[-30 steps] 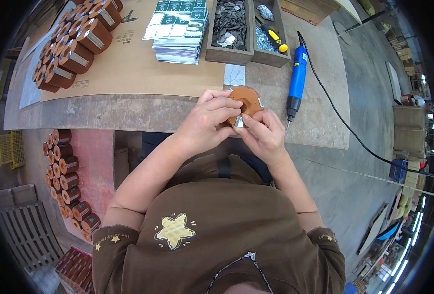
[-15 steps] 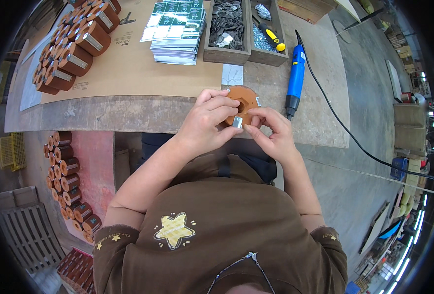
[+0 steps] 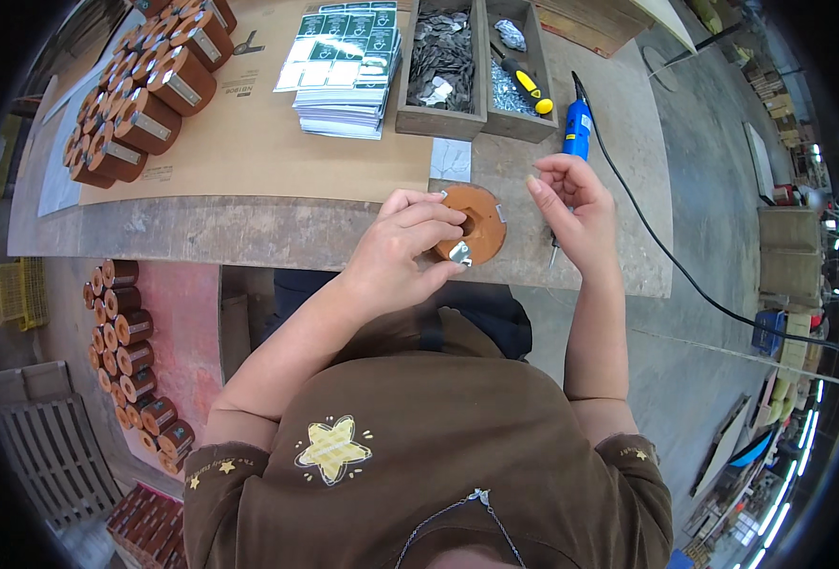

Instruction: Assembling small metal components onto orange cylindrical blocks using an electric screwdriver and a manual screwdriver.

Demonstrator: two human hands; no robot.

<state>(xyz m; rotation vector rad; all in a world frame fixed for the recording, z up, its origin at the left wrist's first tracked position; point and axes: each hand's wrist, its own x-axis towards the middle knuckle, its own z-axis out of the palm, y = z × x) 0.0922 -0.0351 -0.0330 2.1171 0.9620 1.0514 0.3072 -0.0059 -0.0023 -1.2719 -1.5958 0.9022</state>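
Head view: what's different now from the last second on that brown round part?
The right hand has let go of the brown round part and lifted away to the right, toward the blue power tool. The left hand still holds the part at the bench edge, fingers by its small metal clip. The wooden trays and label stack are unmoved.

Place: workshop or small factory floor | Evidence: worn workbench (image 3: 249,232) covered with cardboard, rows of brown cylindrical parts (image 3: 145,90) stacked on it and more on the floor (image 3: 130,356) | wooden trays of metal hardware (image 3: 443,62) | blue corded power screwdriver (image 3: 578,128) | pile of label sheets (image 3: 344,66) | bare concrete floor, wooden pallet (image 3: 54,455)
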